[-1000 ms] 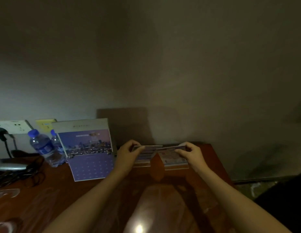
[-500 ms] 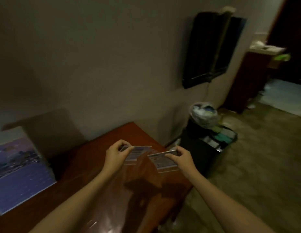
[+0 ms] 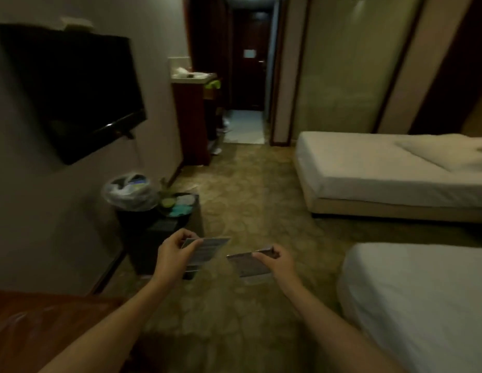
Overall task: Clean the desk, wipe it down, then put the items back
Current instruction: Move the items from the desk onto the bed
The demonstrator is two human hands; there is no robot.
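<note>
The left hand pinches one small card stand by its upper left corner, and the right hand pinches a second card stand by its upper right corner. Both stands hang in the air over the carpet, clear of the surface, whose corner shows at lower left. The step in hand looks like carrying these items off so the surface can be wiped. To do it well, keep the two stands apart so they do not knock together, hold them by their edges, and set them upright somewhere flat and close, such as the near bed, where they are easy to fetch back.

The dim light and blur make the print on both stands unreadable. Most of the surface is cut off, so what remains on it cannot be told.
</note>
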